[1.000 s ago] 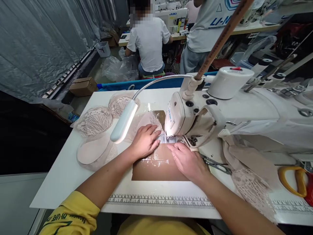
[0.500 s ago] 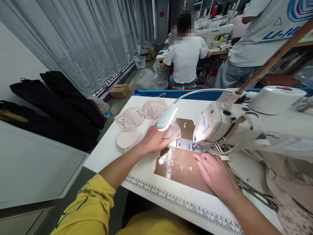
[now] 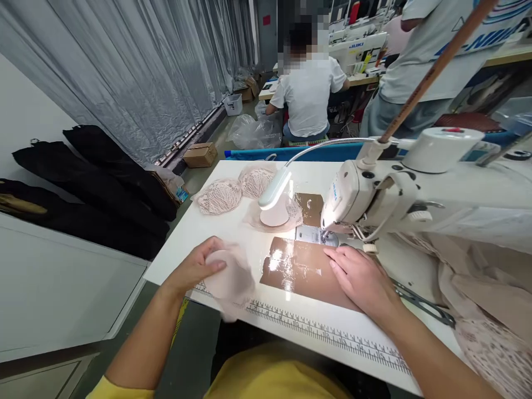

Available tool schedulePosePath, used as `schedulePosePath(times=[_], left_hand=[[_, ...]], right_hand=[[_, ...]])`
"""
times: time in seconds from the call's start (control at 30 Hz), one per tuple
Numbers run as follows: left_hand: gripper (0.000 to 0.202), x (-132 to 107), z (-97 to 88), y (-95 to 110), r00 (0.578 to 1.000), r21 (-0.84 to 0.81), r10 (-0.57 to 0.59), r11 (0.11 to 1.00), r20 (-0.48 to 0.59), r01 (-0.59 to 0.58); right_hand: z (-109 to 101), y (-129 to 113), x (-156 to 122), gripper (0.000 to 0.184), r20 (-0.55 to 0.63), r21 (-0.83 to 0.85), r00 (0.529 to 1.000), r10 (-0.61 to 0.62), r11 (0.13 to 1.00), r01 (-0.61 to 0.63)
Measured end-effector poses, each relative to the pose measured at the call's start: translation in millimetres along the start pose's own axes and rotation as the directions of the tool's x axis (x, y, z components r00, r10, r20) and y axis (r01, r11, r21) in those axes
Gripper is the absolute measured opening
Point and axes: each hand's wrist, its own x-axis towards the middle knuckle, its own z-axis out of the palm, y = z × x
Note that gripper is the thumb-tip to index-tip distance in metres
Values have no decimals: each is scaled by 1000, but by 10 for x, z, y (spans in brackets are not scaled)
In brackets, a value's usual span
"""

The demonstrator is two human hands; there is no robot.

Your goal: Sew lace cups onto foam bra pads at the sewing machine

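My left hand grips a pale pink bra cup at its left edge, thumb on top, over the table's front edge. Lace hanging from this cup is blurred by motion. My right hand lies with its fingers stretched out on a brown taped sheet, just in front of the needle area of the sewing machine. Under the lamp sits another bra cup with lace around it. Two lace-covered cups, the nearer one and the farther one, rest at the back left.
Black scissors lie right of my right hand, beside a heap of beige lace fabric. A ruler strip runs along the table's front. Beyond the table, a co-worker in a white shirt sits and another person stands.
My left hand has moved from beneath the lamp toward the front left edge and picked up the cup that lay at the left. The right hand keeps its place at the machine.
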Motion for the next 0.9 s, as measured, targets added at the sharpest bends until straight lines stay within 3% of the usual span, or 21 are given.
schedulePosePath(times=[0.07, 0.13, 0.23, 0.33, 0.4, 0.57, 0.63, 0.77, 0.83, 0.9], left_hand=[[41, 142, 239, 217, 973, -41, 71, 997, 219, -63], [49, 392, 514, 357, 925, 9, 141, 988, 354, -154], [46, 818, 929, 401, 921, 197, 213, 937, 327, -287], [23, 1141, 1206, 378, 922, 451, 239, 816, 305, -361], [13, 1274, 1271, 389, 928, 581, 251, 725, 275, -369], [18, 1328, 1209, 519, 938, 734, 329, 609, 112, -301], [22, 1264, 1201, 554, 885, 770, 436, 504, 165, -392], [25, 1147, 1305, 485, 673, 646, 574, 300, 465, -702], [27, 1138, 1373, 417, 634, 612, 589, 277, 500, -740], [29, 1156, 1414, 374, 641, 617, 578, 279, 505, -736]], right_hand=[[-57, -18, -5, 32, -49, 111, 998, 47, 993, -41], [-131, -44, -17, 29, -99, 260, 991, 85, 964, -56], [-227, -87, -41, 26, -69, 432, 998, -3, 901, 33], [-262, -130, -51, 24, 54, 394, 988, -141, 913, 109], [-256, -155, -48, 23, 127, 302, 980, -152, 947, 108], [-210, -178, -47, 26, 174, 221, 979, -111, 973, 71], [-189, -174, -53, 26, 158, 208, 981, -110, 975, 76], [-149, -162, -56, 23, 141, 146, 989, -43, 989, 22], [-132, -157, -54, 19, 138, 99, 990, 26, 994, -40], [-119, -153, -48, 20, 140, 43, 987, 85, 995, -92]])
